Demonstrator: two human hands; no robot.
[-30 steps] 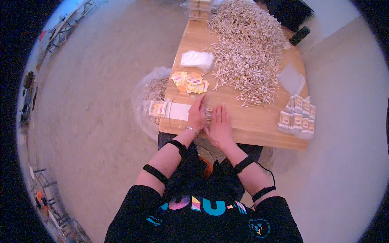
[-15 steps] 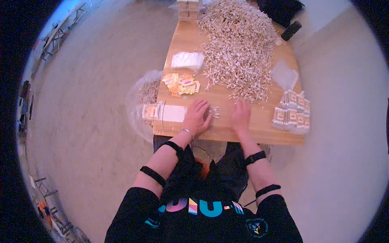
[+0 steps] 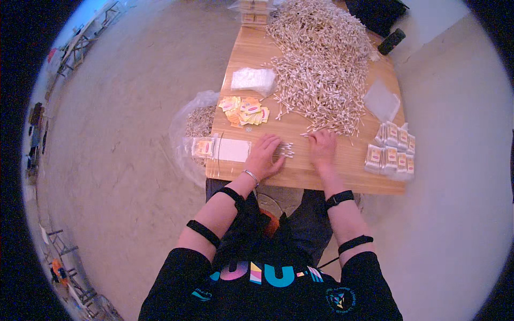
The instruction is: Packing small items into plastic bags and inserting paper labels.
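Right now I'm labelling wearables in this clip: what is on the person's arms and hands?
Both hands are bare. The left hand has a thin silver bracelet at the wrist. The right hand has a black wristband. Each forearm carries further black straps, and the short sleeves are black.

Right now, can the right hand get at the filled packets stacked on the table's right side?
Probably yes: the right hand rests flat on the table, and only bare wood separates it from the filled packets.
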